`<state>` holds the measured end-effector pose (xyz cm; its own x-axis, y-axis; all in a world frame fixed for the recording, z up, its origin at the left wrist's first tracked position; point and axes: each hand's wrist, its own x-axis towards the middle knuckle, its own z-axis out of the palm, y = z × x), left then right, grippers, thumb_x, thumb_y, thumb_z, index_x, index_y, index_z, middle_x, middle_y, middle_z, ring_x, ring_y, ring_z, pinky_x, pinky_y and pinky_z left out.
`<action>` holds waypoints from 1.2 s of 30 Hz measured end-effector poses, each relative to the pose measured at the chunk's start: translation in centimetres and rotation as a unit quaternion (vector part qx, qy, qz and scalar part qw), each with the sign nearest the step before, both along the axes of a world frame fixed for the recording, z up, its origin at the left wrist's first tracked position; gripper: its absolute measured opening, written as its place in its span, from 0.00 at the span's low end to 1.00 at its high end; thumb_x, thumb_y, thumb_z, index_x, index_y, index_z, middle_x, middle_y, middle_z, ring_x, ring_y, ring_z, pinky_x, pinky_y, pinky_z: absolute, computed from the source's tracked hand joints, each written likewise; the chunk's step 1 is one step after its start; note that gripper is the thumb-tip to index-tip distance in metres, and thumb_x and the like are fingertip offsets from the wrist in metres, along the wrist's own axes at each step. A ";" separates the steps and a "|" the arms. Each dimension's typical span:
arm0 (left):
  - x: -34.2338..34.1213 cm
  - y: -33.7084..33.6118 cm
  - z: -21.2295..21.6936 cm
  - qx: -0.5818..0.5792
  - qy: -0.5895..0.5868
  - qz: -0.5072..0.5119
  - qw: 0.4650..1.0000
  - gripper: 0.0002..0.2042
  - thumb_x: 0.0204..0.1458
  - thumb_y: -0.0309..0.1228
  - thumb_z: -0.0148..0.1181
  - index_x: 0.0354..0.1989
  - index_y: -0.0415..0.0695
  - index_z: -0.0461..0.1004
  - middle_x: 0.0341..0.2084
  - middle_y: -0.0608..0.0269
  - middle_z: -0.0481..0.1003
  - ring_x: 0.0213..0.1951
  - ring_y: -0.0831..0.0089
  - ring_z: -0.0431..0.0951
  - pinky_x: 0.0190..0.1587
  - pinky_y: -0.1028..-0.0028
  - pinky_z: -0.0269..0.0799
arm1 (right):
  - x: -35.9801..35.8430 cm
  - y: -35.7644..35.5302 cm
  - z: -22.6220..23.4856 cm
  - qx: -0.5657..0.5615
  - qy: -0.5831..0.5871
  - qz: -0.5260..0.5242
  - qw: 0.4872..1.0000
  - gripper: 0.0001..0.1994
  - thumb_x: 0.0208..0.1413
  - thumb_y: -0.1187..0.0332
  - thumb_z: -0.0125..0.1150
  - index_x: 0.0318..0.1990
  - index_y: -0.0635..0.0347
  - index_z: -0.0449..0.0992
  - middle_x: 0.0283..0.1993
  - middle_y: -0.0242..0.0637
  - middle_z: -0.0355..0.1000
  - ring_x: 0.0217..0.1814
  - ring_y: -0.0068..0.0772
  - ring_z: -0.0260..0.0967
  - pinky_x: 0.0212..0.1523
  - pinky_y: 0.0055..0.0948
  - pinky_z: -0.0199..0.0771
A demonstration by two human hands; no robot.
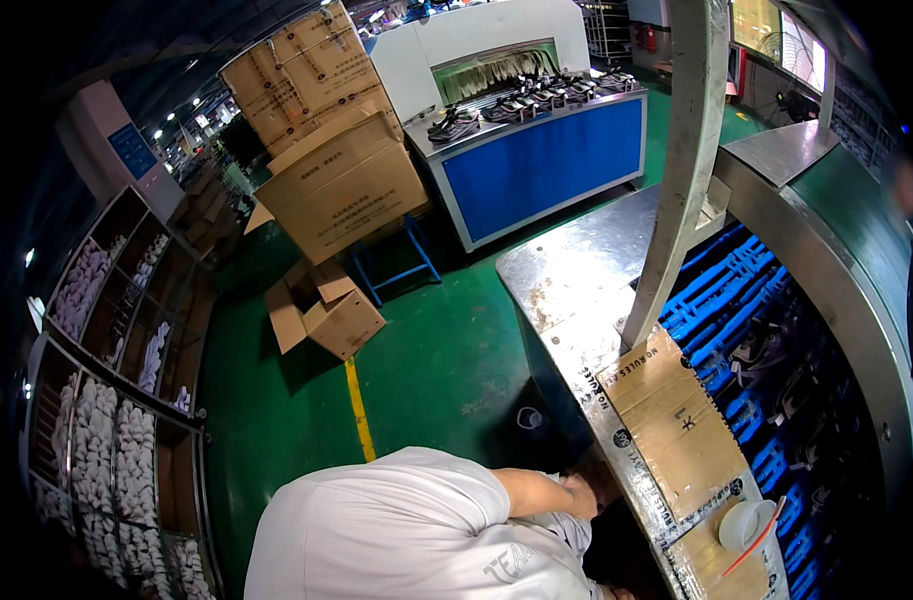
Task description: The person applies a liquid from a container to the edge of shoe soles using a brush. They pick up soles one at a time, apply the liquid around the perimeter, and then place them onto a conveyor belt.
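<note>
My left arm, in a white short sleeve (462, 490), reaches right toward the edge of a metal workbench. My left hand (587, 488) is low beside that edge, mostly in dark shadow, and its fingers cannot be made out. A small patch of skin at the lower edge seems to be part of my right hand (619, 593); the rest is cut off. Nearest to the hands on the bench lies a flattened cardboard sheet (677, 430) taped at its edges. A white cup (743, 526) stands at its near end, with a thin orange-red stick (755, 540) leaning across it.
A blue rack (737, 275) with dark shoes (777, 350) runs right of the bench, under a conveyor (857, 220). A metal post (682, 170) rises from the bench. Brown cartons (347, 185) and a blue-sided machine (547, 165) stand ahead. Shelves (127, 420) line the left.
</note>
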<state>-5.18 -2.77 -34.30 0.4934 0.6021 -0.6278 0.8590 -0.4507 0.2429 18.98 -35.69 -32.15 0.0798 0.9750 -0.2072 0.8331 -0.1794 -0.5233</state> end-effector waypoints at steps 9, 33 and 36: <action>0.4 0.3 2.4 -0.046 0.018 -0.001 0.999 0.27 0.61 0.47 0.48 0.56 0.37 0.79 0.60 0.44 0.75 0.65 0.46 0.70 0.66 0.48 0.62 | 1.5 -2.1 -3.8 -0.012 -0.038 0.057 0.998 0.19 0.66 0.60 0.48 0.59 0.51 0.75 0.53 0.48 0.77 0.54 0.56 0.74 0.54 0.49 0.75; 0.3 -0.4 -1.3 0.043 -0.010 0.011 0.999 0.29 0.55 0.54 0.55 0.51 0.40 0.80 0.54 0.40 0.76 0.58 0.40 0.71 0.60 0.45 0.63 | 0.3 -0.2 -0.5 0.034 0.005 0.014 0.999 0.17 0.64 0.62 0.50 0.57 0.55 0.76 0.50 0.50 0.78 0.50 0.58 0.75 0.51 0.50 0.77; 0.4 -0.2 -0.8 0.020 0.002 0.000 1.000 0.29 0.56 0.54 0.54 0.53 0.41 0.80 0.56 0.40 0.75 0.60 0.41 0.71 0.62 0.44 0.63 | 0.3 0.2 0.4 0.039 -0.001 0.017 0.999 0.18 0.65 0.61 0.50 0.57 0.55 0.76 0.51 0.49 0.78 0.50 0.57 0.75 0.50 0.50 0.77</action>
